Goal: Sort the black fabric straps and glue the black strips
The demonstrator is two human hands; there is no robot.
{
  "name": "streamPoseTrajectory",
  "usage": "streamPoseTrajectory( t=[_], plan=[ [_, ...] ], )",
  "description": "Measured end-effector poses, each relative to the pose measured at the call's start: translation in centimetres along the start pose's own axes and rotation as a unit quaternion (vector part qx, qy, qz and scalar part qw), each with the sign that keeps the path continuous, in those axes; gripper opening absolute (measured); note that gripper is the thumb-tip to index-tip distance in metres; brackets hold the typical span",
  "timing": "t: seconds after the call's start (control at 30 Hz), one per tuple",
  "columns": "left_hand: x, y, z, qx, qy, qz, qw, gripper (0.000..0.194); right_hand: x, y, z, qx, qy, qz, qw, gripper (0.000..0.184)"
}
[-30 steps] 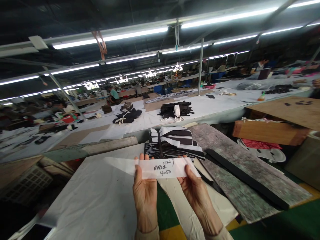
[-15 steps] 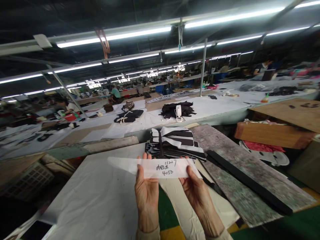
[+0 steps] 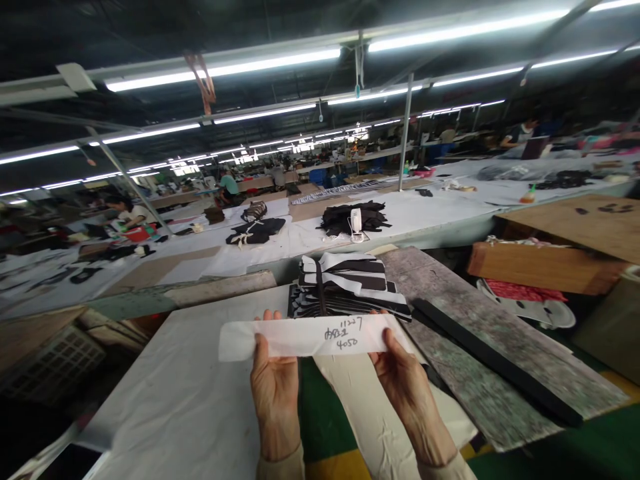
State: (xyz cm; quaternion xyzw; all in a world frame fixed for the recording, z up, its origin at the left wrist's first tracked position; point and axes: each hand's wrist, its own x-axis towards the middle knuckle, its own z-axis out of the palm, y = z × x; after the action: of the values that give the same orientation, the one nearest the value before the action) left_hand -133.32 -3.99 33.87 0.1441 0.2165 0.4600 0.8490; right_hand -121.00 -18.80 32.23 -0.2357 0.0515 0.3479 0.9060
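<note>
A long white strip (image 3: pixel 305 337) with handwritten marks, "11227" and "4050" among them, is stretched level between my two hands. My left hand (image 3: pixel 275 387) pinches it left of centre, thumb in front and fingers behind, and its left end sticks out past the thumb. Near the right end, my right hand (image 3: pixel 405 383) grips it the same way. Just beyond the strip lies a bundle of black and white strips (image 3: pixel 345 277), bound with a dark band. Below my hands hangs a cream-coloured sheet (image 3: pixel 370 407).
A white-covered table (image 3: pixel 200 380) is at the left. On the mottled board (image 3: pixel 450 320) at the right lies a long black strip (image 3: pixel 495 360). The long bench (image 3: pixel 295 247) behind carries black bundles (image 3: pixel 257 230) and a small white fan (image 3: pixel 356 223). Other people sit farther off.
My left hand has slid left and my right hand slightly right, so they are farther apart. The strip's left end, blurred before, now shows sharply, and the writing sits farther right.
</note>
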Motion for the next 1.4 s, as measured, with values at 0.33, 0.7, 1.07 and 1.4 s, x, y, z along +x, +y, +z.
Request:
streamPoseTrajectory(
  t=[0.33, 0.7, 1.07, 1.4],
  plan=[
    [-0.5, 0.1, 1.8, -0.089, 0.100, 0.006, 0.991, 0.037, 0.2, -0.3, -0.2, -0.028, -0.011, -0.008, 1.000, 0.051],
    [0.0, -0.5, 0.8, -0.058, 0.084, 0.031, 0.994, 0.036, 0.5, -0.3, -0.5, -0.019, -0.001, -0.014, 1.000, 0.051],
    [0.0, -0.5, 1.0, -0.074, 0.102, 0.028, 0.992, 0.037, 0.4, -0.4, -0.4, 0.000, -0.007, -0.005, 1.000, 0.054],
    [0.1, -0.4, 1.3, -0.083, 0.125, 0.028, 0.988, 0.036, 0.5, -0.5, -0.7, 0.002, 0.000, -0.011, 1.000, 0.059]
  ],
)
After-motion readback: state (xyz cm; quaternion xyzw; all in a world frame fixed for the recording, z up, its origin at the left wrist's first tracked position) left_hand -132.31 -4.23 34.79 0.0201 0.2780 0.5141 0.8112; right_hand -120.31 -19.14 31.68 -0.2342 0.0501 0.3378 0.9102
